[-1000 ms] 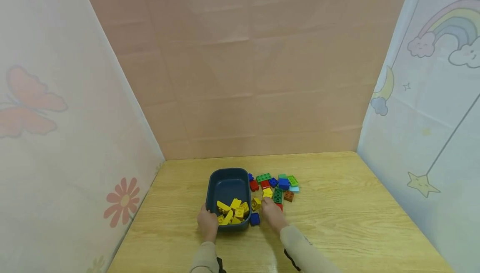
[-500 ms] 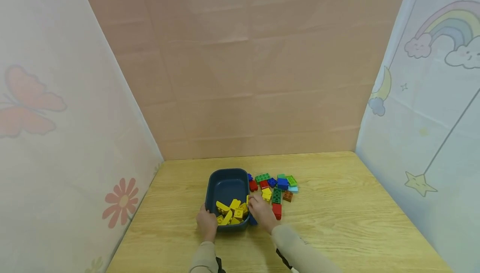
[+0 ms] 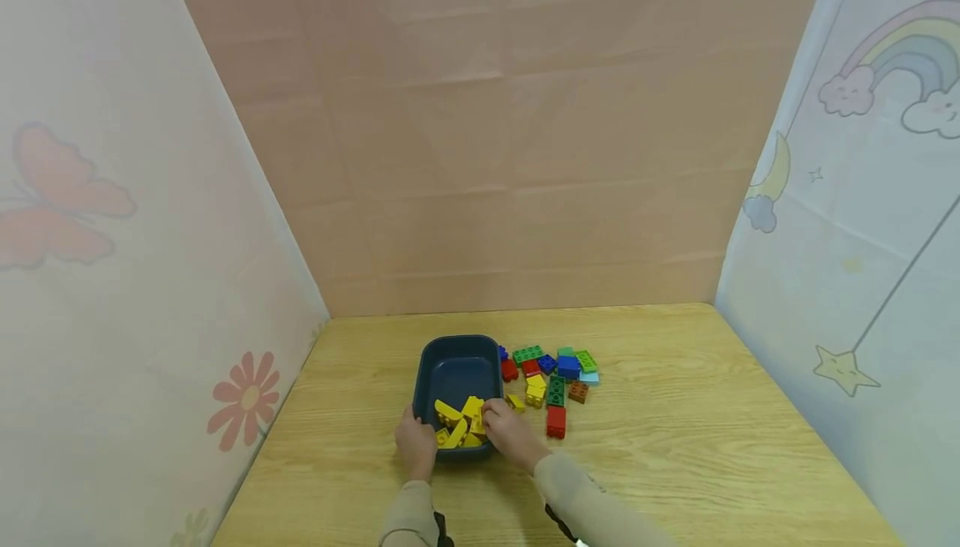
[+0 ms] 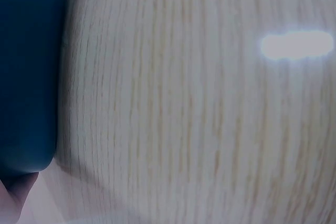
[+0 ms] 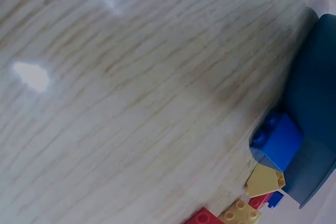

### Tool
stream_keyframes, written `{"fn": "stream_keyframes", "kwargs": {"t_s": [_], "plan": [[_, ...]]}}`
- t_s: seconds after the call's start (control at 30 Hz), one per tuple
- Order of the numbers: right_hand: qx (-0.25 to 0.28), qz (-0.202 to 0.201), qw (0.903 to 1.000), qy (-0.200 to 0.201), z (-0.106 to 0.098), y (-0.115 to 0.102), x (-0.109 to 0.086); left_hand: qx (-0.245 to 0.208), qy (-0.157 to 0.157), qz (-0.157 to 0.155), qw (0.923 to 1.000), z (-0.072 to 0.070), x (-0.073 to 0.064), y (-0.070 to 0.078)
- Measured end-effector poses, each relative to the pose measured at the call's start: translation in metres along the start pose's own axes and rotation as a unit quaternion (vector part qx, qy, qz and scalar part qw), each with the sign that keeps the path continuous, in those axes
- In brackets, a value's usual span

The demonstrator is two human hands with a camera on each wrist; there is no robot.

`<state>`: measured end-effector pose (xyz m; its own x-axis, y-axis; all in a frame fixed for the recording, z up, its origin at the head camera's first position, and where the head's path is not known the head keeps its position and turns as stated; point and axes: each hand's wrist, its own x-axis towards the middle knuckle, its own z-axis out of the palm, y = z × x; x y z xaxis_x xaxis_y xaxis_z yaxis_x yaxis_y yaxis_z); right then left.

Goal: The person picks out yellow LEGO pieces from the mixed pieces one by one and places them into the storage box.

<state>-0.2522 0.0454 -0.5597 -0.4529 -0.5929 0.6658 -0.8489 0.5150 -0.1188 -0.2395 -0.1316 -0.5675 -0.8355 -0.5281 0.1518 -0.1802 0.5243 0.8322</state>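
Note:
My left hand (image 3: 416,445) grips the left rim of a dark blue plastic bin (image 3: 459,376). Several yellow toy building bricks (image 3: 454,434) lie in its near end. Over the bin's right rim, my right hand (image 3: 513,433) pinches a yellow brick (image 3: 482,415), partly covered by the fingers, low among the others. A blue brick (image 5: 276,141) stands against the bin's outer wall in the right wrist view, with a yellow sloped brick (image 5: 264,180) beside it. In the left wrist view, part of a finger (image 4: 16,198) shows at the bin's corner.
Right of the bin, loose bricks are scattered on the wooden table (image 3: 660,414): yellow (image 3: 535,393), red (image 3: 556,422), dark green (image 3: 556,390), blue (image 3: 568,367), brown (image 3: 578,392) and others. Patterned white panels flank the table, and a tan wall (image 3: 517,155) stands behind it.
My right hand has moved left from the loose bricks, over the bin's right rim, carrying a yellow brick. The red brick it covered now shows. My left hand stays on the bin.

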Motion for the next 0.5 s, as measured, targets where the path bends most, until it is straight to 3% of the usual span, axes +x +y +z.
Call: {"fn": "stream_keyframes", "kwargs": {"t_s": [0.13, 0.37, 0.5], "plan": [[-0.009, 0.014, 0.9996, -0.021, 0.0000, -0.0010, 0.0018, -0.016, 0.002, 0.007, 0.9998, 0.0007, -0.0003, 0.0004], [-0.059, 0.042, 0.9916, -0.107, -0.0036, -0.0041, 0.0050, -0.017, 0.002, 0.010, 0.9998, -0.0011, -0.0013, 0.0020], [-0.065, 0.046, 0.9900, -0.117, -0.0044, -0.0052, 0.0061, -0.023, 0.001, 0.016, 0.9996, -0.0012, -0.0008, 0.0018]]}}
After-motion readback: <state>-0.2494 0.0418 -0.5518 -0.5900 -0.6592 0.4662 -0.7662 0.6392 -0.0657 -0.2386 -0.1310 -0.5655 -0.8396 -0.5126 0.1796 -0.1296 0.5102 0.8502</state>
